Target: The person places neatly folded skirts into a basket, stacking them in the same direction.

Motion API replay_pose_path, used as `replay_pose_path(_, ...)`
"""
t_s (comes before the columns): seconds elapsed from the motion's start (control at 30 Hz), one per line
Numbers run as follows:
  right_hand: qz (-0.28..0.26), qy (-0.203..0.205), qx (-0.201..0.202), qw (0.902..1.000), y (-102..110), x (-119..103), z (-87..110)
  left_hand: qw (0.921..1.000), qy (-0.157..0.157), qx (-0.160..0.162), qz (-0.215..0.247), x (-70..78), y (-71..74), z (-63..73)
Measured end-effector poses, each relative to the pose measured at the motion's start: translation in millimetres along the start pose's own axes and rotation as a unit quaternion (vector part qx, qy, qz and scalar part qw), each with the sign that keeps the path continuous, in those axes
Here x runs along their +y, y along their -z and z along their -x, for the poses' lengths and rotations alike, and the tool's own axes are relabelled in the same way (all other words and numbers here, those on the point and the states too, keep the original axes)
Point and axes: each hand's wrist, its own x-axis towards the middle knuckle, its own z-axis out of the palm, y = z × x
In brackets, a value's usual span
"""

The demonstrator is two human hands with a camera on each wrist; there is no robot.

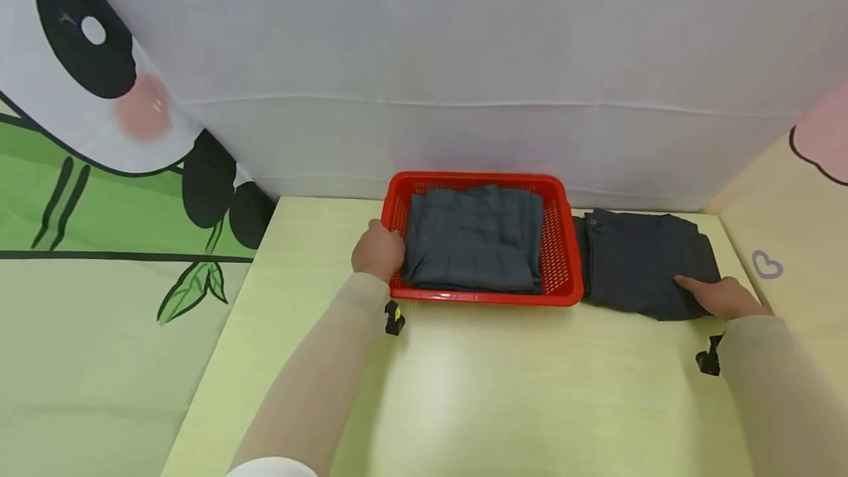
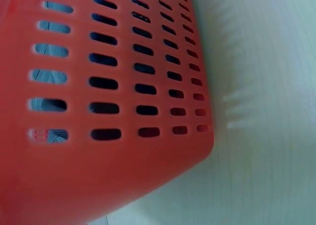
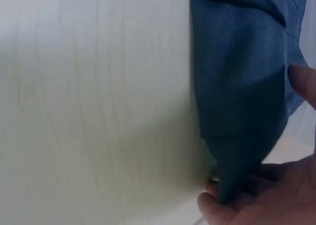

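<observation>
Left grip (image 1: 378, 250) — holding red basket (image 1: 486, 298).

The bench (image 1: 477, 389) is pale yellow with faint wood grain. Near its far edge, the basket (image 1: 486, 298) is bright red, patterned with slots; the folded cloth (image 1: 473, 238) inside is slate grey. Toward the far right corner, the folded garment (image 1: 642, 263) is charcoal. Sleeves (image 1: 321, 366) are beige.

Through my remote view I see the basket (image 1: 480, 298) on the table (image 1: 503, 389) before the backdrop (image 1: 477, 35), clothing (image 1: 477, 238) inside, other garments (image 1: 642, 256) right beside it.
</observation>
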Motion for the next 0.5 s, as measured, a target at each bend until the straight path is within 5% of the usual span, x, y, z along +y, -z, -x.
replay_pose_path(0.17,-0.015,0.024,0.075,0.9968,-8.6,0.1,-11.1,1.0000,-0.001,0.009,-0.002,0.9,2.2,-2.7)
replay_pose_path(0.3,-0.031,0.000,0.119,0.9925,-12.2,-1.9,-15.3,1.0000,0.000,0.004,0.008,2.5,2.8,-3.4)
replay_pose_path(0.5,-0.060,-0.067,0.076,0.9930,-8.1,-6.6,-18.6,0.9998,0.002,0.005,0.018,4.7,1.7,-4.6)
